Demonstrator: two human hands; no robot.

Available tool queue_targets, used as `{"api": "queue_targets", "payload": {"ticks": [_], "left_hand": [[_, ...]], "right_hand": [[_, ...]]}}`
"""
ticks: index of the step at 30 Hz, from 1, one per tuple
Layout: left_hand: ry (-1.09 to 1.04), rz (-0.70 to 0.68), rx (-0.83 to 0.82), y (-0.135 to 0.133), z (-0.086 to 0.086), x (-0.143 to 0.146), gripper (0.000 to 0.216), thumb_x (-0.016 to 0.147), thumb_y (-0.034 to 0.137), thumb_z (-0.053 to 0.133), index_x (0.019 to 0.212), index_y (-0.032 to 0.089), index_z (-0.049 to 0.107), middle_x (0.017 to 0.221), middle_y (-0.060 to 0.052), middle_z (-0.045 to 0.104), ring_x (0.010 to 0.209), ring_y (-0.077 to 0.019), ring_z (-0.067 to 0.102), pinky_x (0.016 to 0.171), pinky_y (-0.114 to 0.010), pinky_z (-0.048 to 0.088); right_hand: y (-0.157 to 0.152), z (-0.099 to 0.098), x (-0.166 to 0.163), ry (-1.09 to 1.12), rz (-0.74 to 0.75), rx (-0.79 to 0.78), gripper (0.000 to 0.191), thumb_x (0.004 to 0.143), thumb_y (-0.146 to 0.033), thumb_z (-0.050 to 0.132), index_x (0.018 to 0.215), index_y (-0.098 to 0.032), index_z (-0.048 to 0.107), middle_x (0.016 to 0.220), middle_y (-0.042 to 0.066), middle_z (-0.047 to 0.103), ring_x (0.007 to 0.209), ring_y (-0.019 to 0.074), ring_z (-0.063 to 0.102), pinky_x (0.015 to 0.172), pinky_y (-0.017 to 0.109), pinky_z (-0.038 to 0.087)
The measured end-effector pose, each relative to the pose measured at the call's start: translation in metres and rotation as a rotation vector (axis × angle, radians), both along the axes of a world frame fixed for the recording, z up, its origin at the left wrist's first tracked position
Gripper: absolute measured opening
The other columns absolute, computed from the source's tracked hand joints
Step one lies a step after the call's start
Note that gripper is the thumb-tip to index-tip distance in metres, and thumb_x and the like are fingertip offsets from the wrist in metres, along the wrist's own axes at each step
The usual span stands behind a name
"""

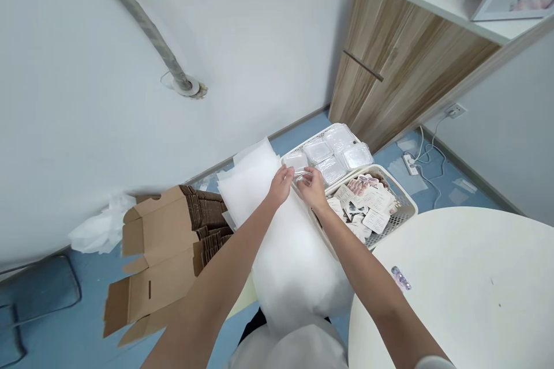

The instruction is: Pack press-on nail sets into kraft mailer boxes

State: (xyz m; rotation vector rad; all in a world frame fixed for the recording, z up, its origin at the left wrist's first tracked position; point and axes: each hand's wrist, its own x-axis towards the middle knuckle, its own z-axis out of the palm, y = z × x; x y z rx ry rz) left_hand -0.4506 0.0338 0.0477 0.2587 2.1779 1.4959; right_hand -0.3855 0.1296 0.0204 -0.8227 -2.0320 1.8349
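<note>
Both hands meet at the near left corner of a white basket (312, 137) filled with clear plastic-wrapped cases (333, 170). A flat clear plastic case (295, 161) lies between them. My left hand (281, 184) is closed, pinching the case's left near edge. My right hand (312, 189) has its fingers bent around the right near edge. Fine detail of the wrapping at the fingertips is too small to make out. Under my forearms lies a stack of white foam sheets (288, 248).
A second basket (409, 202) with printed cards (376, 221) stands beside the first. Flattened cardboard boxes (167, 236) lie left. A round white table (459, 288) stands right, with a small glittery item (400, 278) on it. Behind are a wooden cabinet (402, 52) and a power strip (410, 164).
</note>
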Motion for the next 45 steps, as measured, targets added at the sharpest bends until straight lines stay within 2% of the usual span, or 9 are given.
{"api": "queue_targets", "payload": {"ticks": [6, 12, 16, 20, 25, 29, 34, 39, 45], "left_hand": [[-0.075, 0.108, 0.156, -0.013, 0.018, 0.012, 0.04, 0.083, 0.049, 0.036, 0.106, 0.02, 0.049, 0.119, -0.008, 0.051, 0.11, -0.0186, 0.047, 0.083, -0.032, 0.042], [-0.11, 0.196, 0.215, -0.034, 0.044, 0.04, 0.037, 0.072, 0.035, 0.058, 0.102, 0.017, 0.047, 0.101, -0.009, 0.058, 0.088, -0.0146, 0.057, 0.074, -0.03, 0.047], [-0.175, 0.148, 0.261, -0.062, 0.057, 0.065, 0.04, 0.067, 0.03, 0.062, 0.101, 0.015, 0.048, 0.09, -0.007, 0.059, 0.073, -0.0115, 0.058, 0.069, -0.03, 0.049], [-0.191, -0.039, 0.305, -0.1, 0.063, 0.094, 0.047, 0.065, 0.031, 0.063, 0.107, 0.016, 0.047, 0.096, -0.007, 0.058, 0.072, -0.011, 0.058, 0.065, -0.028, 0.049], [-0.263, -0.324, 0.312, -0.14, 0.067, 0.128, 0.061, 0.066, 0.036, 0.062, 0.12, 0.018, 0.041, 0.109, -0.011, 0.055, 0.082, -0.0149, 0.059, 0.068, -0.029, 0.049], [-0.269, -0.529, 0.272, -0.149, 0.068, 0.158, 0.054, 0.068, 0.04, 0.059, 0.115, 0.016, 0.048, 0.105, -0.01, 0.058, 0.083, -0.016, 0.059, 0.069, -0.028, 0.048], [-0.265, -0.743, 0.261, -0.138, 0.07, 0.207, 0.042, 0.071, 0.036, 0.056, 0.108, 0.017, 0.053, 0.102, -0.009, 0.059, 0.071, -0.0123, 0.059, 0.063, -0.027, 0.048], [-0.284, -1.015, 0.232, -0.121, 0.077, 0.261, 0.039, 0.072, 0.034, 0.055, 0.107, 0.017, 0.054, 0.101, -0.008, 0.059, 0.074, -0.0132, 0.059, 0.066, -0.028, 0.049], [-0.3, -1.316, 0.141, -0.102, 0.076, 0.326, 0.054, 0.068, 0.034, 0.061, 0.117, 0.017, 0.047, 0.081, -0.005, 0.061, 0.067, -0.0133, 0.059, 0.064, -0.03, 0.05]], "right_hand": [[-0.005, 0.024, 0.017, 0.068, -0.108, -0.05, 0.04, 0.067, -0.029, 0.055, 0.103, -0.02, 0.041, 0.105, 0.006, 0.048, 0.089, 0.0145, 0.053, 0.077, 0.03, 0.046], [-0.023, 0.05, 0.056, 0.075, -0.248, -0.031, 0.034, 0.066, -0.034, 0.058, 0.095, -0.018, 0.047, 0.09, 0.004, 0.051, 0.073, 0.0121, 0.052, 0.071, 0.029, 0.046], [-0.051, 0.07, 0.099, 0.115, -0.251, -0.111, 0.044, 0.061, -0.03, 0.063, 0.1, -0.021, 0.047, 0.094, 0.002, 0.05, 0.07, 0.0099, 0.052, 0.07, 0.028, 0.046], [-0.085, 0.089, 0.151, 0.093, -0.16, -0.14, 0.059, 0.059, -0.029, 0.065, 0.114, -0.027, 0.043, 0.107, 0.004, 0.047, 0.068, 0.0088, 0.052, 0.064, 0.027, 0.047], [-0.124, 0.103, 0.214, 0.06, -0.025, -0.157, 0.077, 0.06, -0.028, 0.068, 0.128, -0.03, 0.032, 0.101, 0.004, 0.054, 0.071, 0.012, 0.054, 0.067, 0.031, 0.048], [-0.149, 0.113, 0.262, 0.101, -0.026, -0.057, 0.077, 0.057, -0.029, 0.071, 0.126, -0.035, 0.036, 0.127, 0.005, 0.035, 0.079, 0.0132, 0.054, 0.075, 0.035, 0.049], [-0.172, 0.12, 0.327, 0.091, -0.171, 0.018, 0.082, 0.058, -0.029, 0.072, 0.128, -0.037, 0.031, 0.128, 0.005, 0.033, 0.082, 0.0144, 0.054, 0.078, 0.037, 0.049], [-0.194, 0.118, 0.393, 0.054, -0.402, 0.009, 0.077, 0.059, -0.031, 0.071, 0.127, -0.033, 0.035, 0.126, 0.006, 0.037, 0.081, 0.0137, 0.054, 0.078, 0.035, 0.048], [-0.213, 0.104, 0.466, 0.073, -0.621, -0.098, 0.085, 0.055, -0.03, 0.074, 0.13, -0.027, 0.032, 0.093, 0.003, 0.057, 0.08, 0.0161, 0.057, 0.08, 0.036, 0.047]]}}
